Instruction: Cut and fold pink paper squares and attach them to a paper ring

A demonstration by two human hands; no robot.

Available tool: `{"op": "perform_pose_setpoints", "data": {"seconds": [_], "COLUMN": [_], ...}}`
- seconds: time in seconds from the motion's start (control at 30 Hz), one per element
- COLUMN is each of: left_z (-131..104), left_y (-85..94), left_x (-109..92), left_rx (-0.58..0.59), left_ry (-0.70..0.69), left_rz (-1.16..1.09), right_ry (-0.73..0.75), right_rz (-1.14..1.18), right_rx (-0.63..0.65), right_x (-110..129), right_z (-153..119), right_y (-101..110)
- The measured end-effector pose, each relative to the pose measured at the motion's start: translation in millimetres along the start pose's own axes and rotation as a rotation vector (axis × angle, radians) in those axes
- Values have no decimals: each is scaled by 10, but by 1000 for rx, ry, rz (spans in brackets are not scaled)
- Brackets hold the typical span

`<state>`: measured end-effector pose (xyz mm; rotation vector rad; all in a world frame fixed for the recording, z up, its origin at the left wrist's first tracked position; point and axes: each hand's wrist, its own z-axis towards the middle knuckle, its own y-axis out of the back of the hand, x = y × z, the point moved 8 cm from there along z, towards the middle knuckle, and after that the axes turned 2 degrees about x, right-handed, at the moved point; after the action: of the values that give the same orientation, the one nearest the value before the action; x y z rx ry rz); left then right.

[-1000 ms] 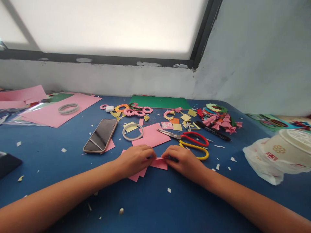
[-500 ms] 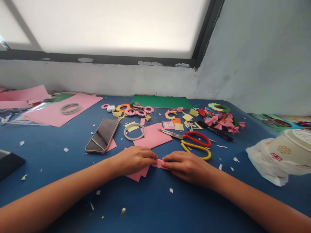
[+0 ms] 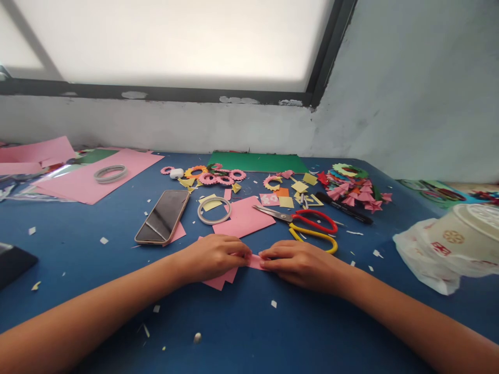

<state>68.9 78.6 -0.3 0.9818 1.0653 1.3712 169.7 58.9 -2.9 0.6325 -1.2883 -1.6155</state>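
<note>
From the head view, I see two bare hands meeting low over one blue bench (image 3: 312,332). The left hand (image 3: 218,254) has its fingers nearly closed on the left end of one small pink strip (image 3: 255,262); the right hand (image 3: 304,264), fingers bent and almost together, pinches the other end. The strip lies between them, just above the bench. More pink pieces (image 3: 216,282) stick out beneath the left hand; I can't tell how many. Beyond are one pair of scissors (image 3: 286,217), its tips over one pink sheet (image 3: 249,215), one phone (image 3: 162,217), one black marker (image 3: 343,208) and two tape rolls, one near (image 3: 213,222), one far (image 3: 110,180). One bagged cup (image 3: 468,234) stands tilted at right.
</note>
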Motion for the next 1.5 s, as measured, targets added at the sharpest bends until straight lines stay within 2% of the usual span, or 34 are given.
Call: {"op": "perform_pose_setpoints", "data": {"seconds": [0.6, 1.1, 1.23, 1.33, 1.5], "left_z": [8, 8, 25, 54, 81], "left_y": [-22, 33, -23, -59, -23], "left_x": [-79, -127, -120, -117, -71], "left_rx": [87, 26, 114, 175, 153], "left_ry": [-23, -58, -23, 25, 147], "left_rz": [68, 84, 85, 66, 34], "right_ry": [-39, -38, -7, -45, -180], "right_rz": [91, 137, 40, -67, -93], "right_rx": [117, 91, 76, 17, -42], "right_x": [-18, -44, 34, 94, 107], "right_z": [-21, -22, -9, 18, 37], "right_y": [-38, -27, -43, -50, -13]}}
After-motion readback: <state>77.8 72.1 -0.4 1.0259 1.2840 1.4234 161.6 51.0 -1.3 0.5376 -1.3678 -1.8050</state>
